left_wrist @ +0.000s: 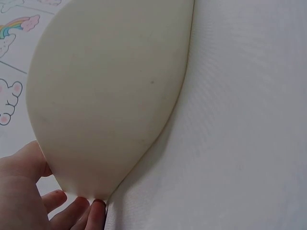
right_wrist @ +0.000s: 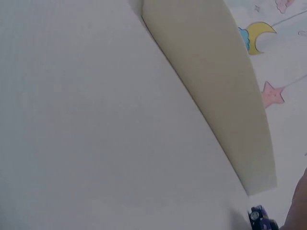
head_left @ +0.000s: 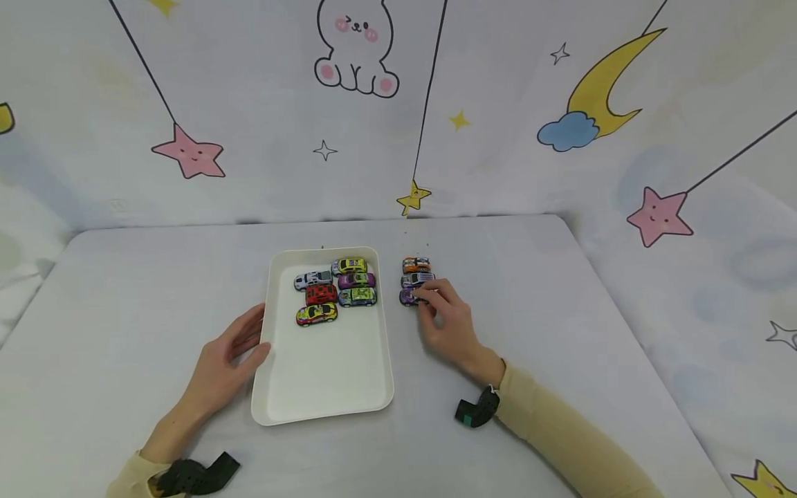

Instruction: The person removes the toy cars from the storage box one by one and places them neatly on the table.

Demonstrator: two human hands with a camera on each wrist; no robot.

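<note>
A white tray (head_left: pixel 324 387) lies on the table and holds several toy cars (head_left: pixel 336 289) in its far half. My left hand (head_left: pixel 233 349) rests against the tray's left rim, thumb on the edge; the left wrist view shows the tray's outer wall (left_wrist: pixel 105 96) with my fingers (left_wrist: pixel 72 211) beneath it. Right of the tray stand three cars in a column: orange (head_left: pixel 416 264), silver-purple (head_left: pixel 416 279) and purple (head_left: pixel 408 297). My right hand (head_left: pixel 436 308) has its fingertips curled on the purple car (right_wrist: pixel 261 219).
The table (head_left: pixel 124 297) is covered in a pale cloth, with a cartoon backdrop of stars, a moon and a rabbit behind it. The tray's near half is bare. Black wrist bands (head_left: pixel 476 409) sit on both arms.
</note>
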